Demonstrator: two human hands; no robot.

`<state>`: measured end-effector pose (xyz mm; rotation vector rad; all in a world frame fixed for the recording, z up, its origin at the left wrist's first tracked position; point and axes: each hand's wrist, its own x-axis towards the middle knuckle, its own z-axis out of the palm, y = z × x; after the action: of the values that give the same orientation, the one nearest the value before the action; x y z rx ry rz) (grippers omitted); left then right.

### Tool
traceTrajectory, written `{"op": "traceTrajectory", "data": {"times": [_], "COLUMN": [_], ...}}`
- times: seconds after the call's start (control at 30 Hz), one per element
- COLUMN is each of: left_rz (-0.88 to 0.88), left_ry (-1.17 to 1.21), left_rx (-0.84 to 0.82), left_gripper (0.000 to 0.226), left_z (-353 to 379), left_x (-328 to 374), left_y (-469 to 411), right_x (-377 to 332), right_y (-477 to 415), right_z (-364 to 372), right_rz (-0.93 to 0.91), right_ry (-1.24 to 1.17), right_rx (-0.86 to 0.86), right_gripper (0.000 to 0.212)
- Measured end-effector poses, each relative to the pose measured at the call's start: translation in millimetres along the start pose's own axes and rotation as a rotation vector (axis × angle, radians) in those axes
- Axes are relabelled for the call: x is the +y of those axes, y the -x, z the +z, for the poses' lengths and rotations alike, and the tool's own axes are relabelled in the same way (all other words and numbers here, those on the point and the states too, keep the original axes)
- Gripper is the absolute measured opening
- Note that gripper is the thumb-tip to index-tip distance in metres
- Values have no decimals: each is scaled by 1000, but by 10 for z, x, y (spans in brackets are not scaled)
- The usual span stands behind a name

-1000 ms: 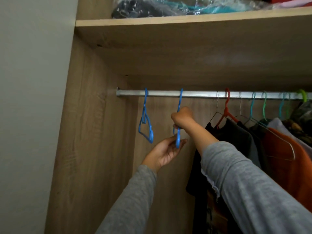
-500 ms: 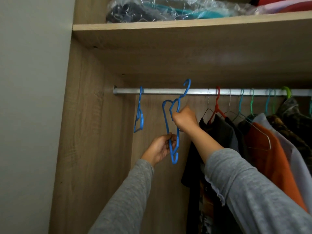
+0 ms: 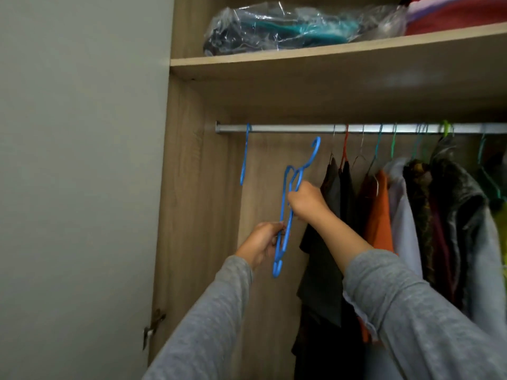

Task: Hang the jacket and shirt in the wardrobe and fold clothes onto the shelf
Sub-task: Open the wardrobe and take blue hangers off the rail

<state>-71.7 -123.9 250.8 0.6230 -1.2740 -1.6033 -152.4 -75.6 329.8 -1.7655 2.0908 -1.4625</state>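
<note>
both hands are on one blue hanger (image 3: 282,204), which is held tilted and edge-on in front of the wardrobe's back panel. the right hand (image 3: 306,201) grips it high up, near the shoulder just below the neck, fingers curled round the plastic. the left hand (image 3: 260,239) has its fingers closed round the lower part, near the bottom bar. the hook points up and to the right, clear of the rail (image 3: 288,128) and a little below it, so the hanger hangs on nothing but the two hands.

a second blue hanger (image 3: 244,160) hangs bare at the left end of the rail. to the right the rail is crowded with hung clothes, an orange garment (image 3: 380,215) among the dark ones. on the shelf (image 3: 329,54) above lies a plastic bag (image 3: 274,28) with fabric inside.

as for progress, it looks early, at the step of fetching a hanger. the jacket and shirt meant for hanging are not in view (or i cannot tell them from what already hangs there), and no loose clothes for folding show either. left to do, by my reading: dress this hanger, hook it on the rail, do the same for the other garment, then fold the rest onto the shelf.
</note>
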Motion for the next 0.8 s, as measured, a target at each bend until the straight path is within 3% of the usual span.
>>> {"op": "traceTrajectory", "data": {"times": [0.17,0.27,0.33,0.47,0.6,0.73,0.8], "left_rz": [-13,-63,-81,-44,52,107,247], "left_ry": [-64,-13,44,162,313,-53,-321], "left_rx": [130,239,320,533,772,1115,1145], "left_gripper": [25,28,31,44,54,58,63], "left_z": [168,208,162,24,-269,-479,-472], "left_x": [-567,-882,-978,-865,-655,-439,-347], "left_y": [986,1570,1933,2564,3108,3708,4138], "right_x": [207,331,360,334,247,161,115], "right_y": [1102,1685,2010,2557,3024,3565,3895], "right_z": [-164,-250,-266,-369,-594,-792,-806], "right_rz": [-30,-68,-59,27,-17,-90,-72], "right_ry": [35,13,-72,-132,-129,-55,-11], "right_rx": [-109,-245,-315,-428,-444,-298,-211], "right_gripper": [27,13,26,26,27,42,46]}}
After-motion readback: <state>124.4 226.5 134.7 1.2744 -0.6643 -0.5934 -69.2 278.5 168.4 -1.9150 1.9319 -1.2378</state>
